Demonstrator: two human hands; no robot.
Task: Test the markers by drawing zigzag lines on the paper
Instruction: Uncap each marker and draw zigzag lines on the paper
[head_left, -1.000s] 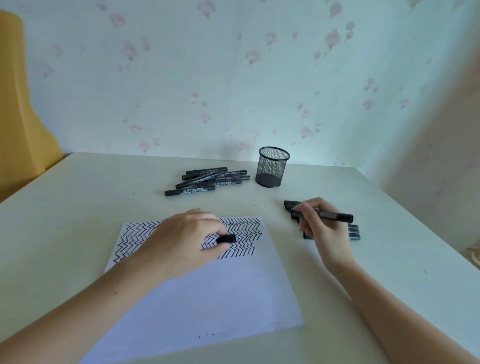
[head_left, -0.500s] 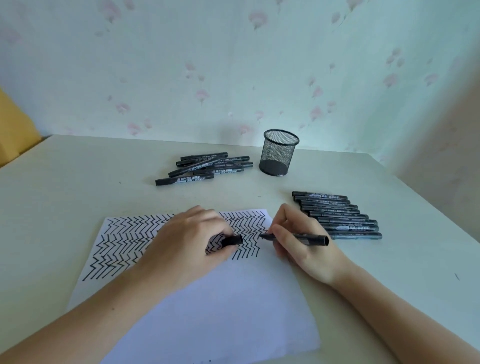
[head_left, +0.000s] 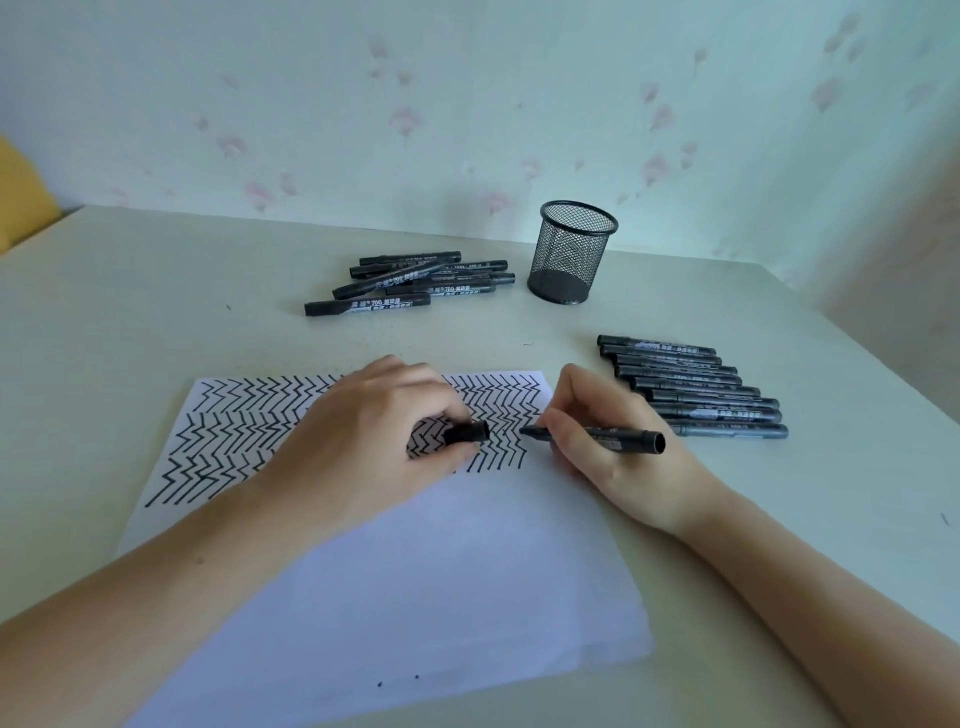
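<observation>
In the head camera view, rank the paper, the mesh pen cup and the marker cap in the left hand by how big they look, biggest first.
1. paper, by far the largest, though nearest the camera.
2. mesh pen cup, farther back, so its look may understate it.
3. marker cap, pinched by the left hand, smallest.

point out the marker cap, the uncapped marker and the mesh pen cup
marker cap (head_left: 466, 433), head view, middle of the cap pinched by the left hand
uncapped marker (head_left: 621, 437), head view, on its barrel
mesh pen cup (head_left: 570, 254), head view, on its mesh wall
</observation>
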